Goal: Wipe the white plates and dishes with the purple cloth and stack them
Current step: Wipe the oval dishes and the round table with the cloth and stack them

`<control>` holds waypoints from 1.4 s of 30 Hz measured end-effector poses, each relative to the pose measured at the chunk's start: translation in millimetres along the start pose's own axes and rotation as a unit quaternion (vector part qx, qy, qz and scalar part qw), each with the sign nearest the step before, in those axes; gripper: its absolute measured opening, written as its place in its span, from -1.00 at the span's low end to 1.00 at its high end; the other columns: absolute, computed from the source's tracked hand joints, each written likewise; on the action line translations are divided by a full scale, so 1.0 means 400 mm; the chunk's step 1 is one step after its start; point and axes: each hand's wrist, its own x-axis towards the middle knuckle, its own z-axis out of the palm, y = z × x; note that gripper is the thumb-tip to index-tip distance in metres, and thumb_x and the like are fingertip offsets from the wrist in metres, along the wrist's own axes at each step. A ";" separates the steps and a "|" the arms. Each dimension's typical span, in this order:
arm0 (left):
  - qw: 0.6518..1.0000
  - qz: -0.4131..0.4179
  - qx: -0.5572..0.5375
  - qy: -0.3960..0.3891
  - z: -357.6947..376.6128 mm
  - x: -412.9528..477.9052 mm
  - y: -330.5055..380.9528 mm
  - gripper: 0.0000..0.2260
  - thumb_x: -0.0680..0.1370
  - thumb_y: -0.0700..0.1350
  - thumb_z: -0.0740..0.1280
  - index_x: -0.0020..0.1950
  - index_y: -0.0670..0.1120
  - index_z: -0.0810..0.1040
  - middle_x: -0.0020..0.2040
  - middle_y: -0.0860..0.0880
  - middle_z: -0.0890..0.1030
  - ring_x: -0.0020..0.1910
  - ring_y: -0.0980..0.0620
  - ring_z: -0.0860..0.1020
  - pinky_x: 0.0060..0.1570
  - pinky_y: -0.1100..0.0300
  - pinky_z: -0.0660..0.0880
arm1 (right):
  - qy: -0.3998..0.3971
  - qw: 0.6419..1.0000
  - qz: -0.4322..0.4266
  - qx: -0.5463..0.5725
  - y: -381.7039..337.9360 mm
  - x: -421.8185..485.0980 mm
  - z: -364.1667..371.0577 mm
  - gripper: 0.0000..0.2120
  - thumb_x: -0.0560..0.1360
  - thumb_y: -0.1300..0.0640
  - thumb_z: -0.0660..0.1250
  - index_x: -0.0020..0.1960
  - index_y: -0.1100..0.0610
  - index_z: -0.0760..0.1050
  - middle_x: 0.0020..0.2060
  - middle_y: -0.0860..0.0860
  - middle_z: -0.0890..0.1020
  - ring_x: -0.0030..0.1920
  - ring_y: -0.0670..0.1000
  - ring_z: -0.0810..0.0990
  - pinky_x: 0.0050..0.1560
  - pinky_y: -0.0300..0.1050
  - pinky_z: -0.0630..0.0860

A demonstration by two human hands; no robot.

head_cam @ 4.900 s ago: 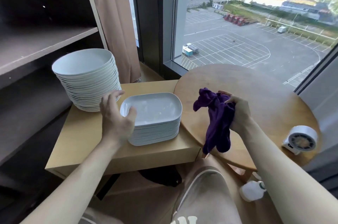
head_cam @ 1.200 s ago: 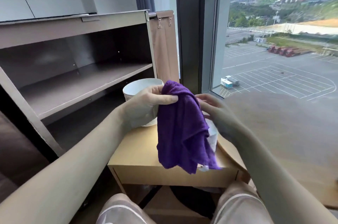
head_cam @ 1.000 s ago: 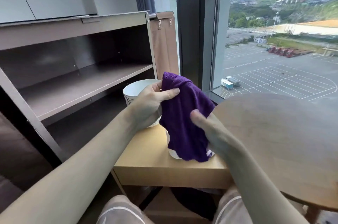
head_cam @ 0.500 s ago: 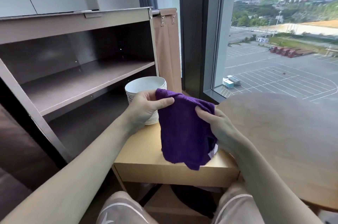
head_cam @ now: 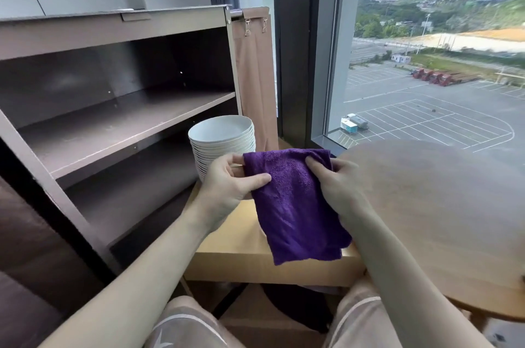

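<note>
Above the near edge of the low desk [head_cam: 233,251], holding the purple cloth [head_cam: 292,205] up in the air between both hands. Pinching its upper left corner with the left hand [head_cam: 227,191]: thumb laid flat across the front of the fabric, fingers curled behind the top edge. Gripping its upper right part with the right hand [head_cam: 335,185]: one digit over the front near the top, the others tucked behind the cloth. Hanging from that stretched top edge in a loose, slightly slanted sheet, lower hem free and uneven, touching nothing that can be seen.

Just behind the left hand, on the far end of the low desk, a tall stack of white bowls [head_cam: 224,137], nested and upright, apart from the cloth. No telling whether anything lies behind the hanging fabric.

To the left, dark brown open shelving [head_cam: 127,120]; beside it a tan curtain [head_cam: 255,77] clipped to a rail. To the right, a round desk [head_cam: 440,219] of darker wood, partly under the right forearm. Beyond, a large window [head_cam: 426,91] over a car park.
</note>
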 end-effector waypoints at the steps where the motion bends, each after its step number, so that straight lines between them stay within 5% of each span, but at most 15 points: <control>1: 0.999 0.005 0.009 0.038 0.012 -0.004 -0.012 -0.58 0.41 -0.38 0.56 0.07 -0.11 0.42 -0.04 -0.21 0.72 -0.10 -0.11 0.70 -0.18 -0.02 0.67 | 0.020 1.000 -0.006 -0.023 0.001 0.002 0.005 -0.64 0.54 -0.03 0.49 -0.21 0.27 0.65 -0.35 0.19 0.58 -0.27 0.06 0.49 -0.22 0.00 0.43; 4: 0.996 0.006 0.023 0.083 0.041 -0.011 -0.039 -0.43 0.40 -0.35 0.60 0.17 -0.04 0.31 -0.01 -0.13 0.72 -0.01 -0.09 0.71 -0.06 -0.13 0.68 | 0.085 0.983 -0.066 -0.150 -0.001 -0.011 0.030 -0.72 0.52 -0.03 0.47 -0.24 0.14 0.61 -0.39 0.05 0.60 -0.30 0.03 0.52 -0.23 0.02 0.46; 7: 0.998 -0.022 0.027 0.058 0.078 -0.020 -0.042 -0.38 0.43 -0.23 0.60 0.37 -0.05 0.36 0.09 -0.08 0.69 0.05 -0.04 0.70 -0.04 -0.04 0.68 | 0.100 0.958 -0.133 -0.232 -0.021 -0.054 0.069 -0.93 0.54 0.08 0.40 -0.03 0.06 0.60 -0.21 -0.05 0.65 -0.14 0.05 0.59 -0.10 -0.03 0.47; 11: 0.986 -0.084 -0.145 -0.017 0.109 -0.021 -0.011 -0.23 0.38 0.03 0.61 0.47 -0.25 0.38 0.28 -0.24 0.63 0.17 -0.13 0.67 0.11 -0.08 0.61 | 0.025 0.939 -0.191 -0.286 -0.017 -0.133 0.108 -0.39 0.43 0.10 0.27 0.48 0.15 0.40 0.31 0.06 0.57 0.32 0.12 0.45 0.40 0.11 0.33; 13: 0.988 -0.066 -0.135 -0.022 0.106 -0.016 0.001 -0.34 0.39 0.00 0.64 0.34 -0.32 0.51 0.23 -0.36 0.62 0.23 -0.30 0.62 0.26 -0.18 0.55 | -0.039 0.929 -0.218 -0.297 0.000 -0.180 0.124 -0.21 0.40 0.10 0.26 0.62 0.15 0.17 0.51 0.04 0.39 0.50 0.05 0.27 0.54 0.04 0.16; 16: 0.995 -0.058 -0.075 0.015 0.078 0.002 0.003 -0.69 0.53 -0.24 0.50 0.25 -0.29 0.61 0.10 -0.28 0.69 0.06 -0.21 0.69 0.01 0.00 0.65 | -0.072 0.938 -0.238 -0.240 0.026 -0.199 0.091 -0.21 0.45 0.08 0.29 0.65 0.09 0.13 0.48 -0.04 0.43 0.48 -0.03 0.31 0.52 -0.05 0.22; 18: 0.994 -0.068 -0.080 0.015 0.048 0.010 0.007 -0.73 0.56 -0.32 0.42 0.27 -0.27 0.61 0.03 -0.18 0.72 -0.05 -0.05 0.69 -0.15 0.12 0.64 | -0.055 0.935 -0.268 -0.224 0.035 -0.177 0.049 -0.29 0.50 -0.05 0.31 0.61 -0.03 0.21 0.41 -0.10 0.47 0.41 -0.06 0.39 0.46 0.06 0.34; 23: 0.980 -0.113 -0.163 -0.005 0.050 0.016 0.010 -0.64 0.55 -0.25 0.40 0.33 -0.30 0.58 0.13 -0.23 0.67 0.07 -0.09 0.64 -0.10 0.12 0.64 | -0.083 0.914 -0.301 -0.258 0.057 -0.143 0.056 0.01 0.35 -0.41 0.45 0.64 -0.31 -0.02 0.64 -0.12 -0.02 0.57 0.11 0.22 0.40 0.29 0.43; 25: 0.969 -0.139 -0.204 -0.006 0.069 0.015 0.002 -0.58 0.55 -0.20 0.40 0.38 -0.32 0.53 0.19 -0.28 0.65 0.18 -0.15 0.64 0.04 0.07 0.64 | -0.078 0.920 -0.306 -0.235 0.081 -0.141 0.076 0.00 0.35 -0.33 0.52 0.64 -0.28 0.06 0.64 -0.10 0.00 0.56 0.07 0.23 0.37 0.16 0.51; 28: 0.965 -0.164 -0.205 -0.018 0.063 0.016 -0.023 -0.59 0.60 -0.20 0.37 0.41 -0.34 0.49 0.31 -0.32 0.59 0.23 -0.16 0.62 0.14 0.01 0.60 | -0.078 0.925 -0.313 -0.199 0.117 -0.120 0.074 -0.11 0.36 0.16 0.59 0.59 -0.15 0.29 0.55 -0.07 0.24 0.43 0.00 0.37 0.27 0.07 0.60; 30: 0.969 -0.174 -0.173 -0.033 0.042 0.015 -0.050 -0.62 0.59 -0.21 0.37 0.36 -0.35 0.50 0.27 -0.32 0.61 0.14 -0.14 0.65 0.09 -0.03 0.64 | -0.100 0.931 -0.296 -0.190 0.130 -0.111 0.060 -0.15 0.31 0.30 0.49 0.54 -0.12 0.38 0.45 -0.11 0.38 0.34 -0.06 0.45 0.16 0.09 0.60; 33: 0.982 -0.178 -0.048 -0.050 0.006 0.018 -0.091 -0.73 0.59 -0.13 0.43 0.21 -0.23 0.53 0.12 -0.24 0.69 0.02 -0.07 0.69 -0.01 -0.04 0.67 | -0.109 0.937 -0.253 -0.216 0.146 -0.103 0.039 -0.23 0.28 0.13 0.40 0.46 -0.23 0.41 0.35 -0.31 0.44 0.24 -0.17 0.50 0.13 -0.03 0.58; 36: 0.984 -0.138 0.103 -0.038 -0.007 0.031 -0.125 -0.69 0.52 0.04 0.48 0.18 -0.10 0.60 0.11 -0.11 0.67 0.02 0.06 0.65 -0.07 0.13 0.57 | -0.063 0.941 -0.213 -0.255 0.167 -0.071 -0.010 -0.28 0.26 0.06 0.34 0.43 -0.21 0.46 0.30 -0.29 0.47 0.19 -0.06 0.54 0.09 0.00 0.57; 39: 0.979 -0.061 0.194 0.009 -0.011 0.066 -0.163 -0.70 0.53 -0.02 0.51 0.23 -0.01 0.56 0.21 -0.03 0.59 0.18 0.07 0.55 0.07 0.23 0.48 | -0.012 0.940 -0.164 -0.300 0.186 -0.008 -0.083 -0.33 0.28 0.04 0.34 0.39 -0.23 0.49 0.26 -0.26 0.48 0.15 -0.04 0.52 0.06 -0.05 0.50; 42: 0.960 -0.036 0.277 -0.005 -0.003 0.111 -0.207 -0.38 0.48 0.03 0.56 0.47 0.02 0.40 0.44 0.03 0.39 0.46 0.05 0.33 0.44 0.07 0.32 | 0.004 0.934 -0.134 -0.332 0.193 0.056 -0.138 -0.37 0.31 0.06 0.38 0.36 -0.26 0.48 0.23 -0.32 0.49 0.13 -0.06 0.53 0.09 -0.02 0.48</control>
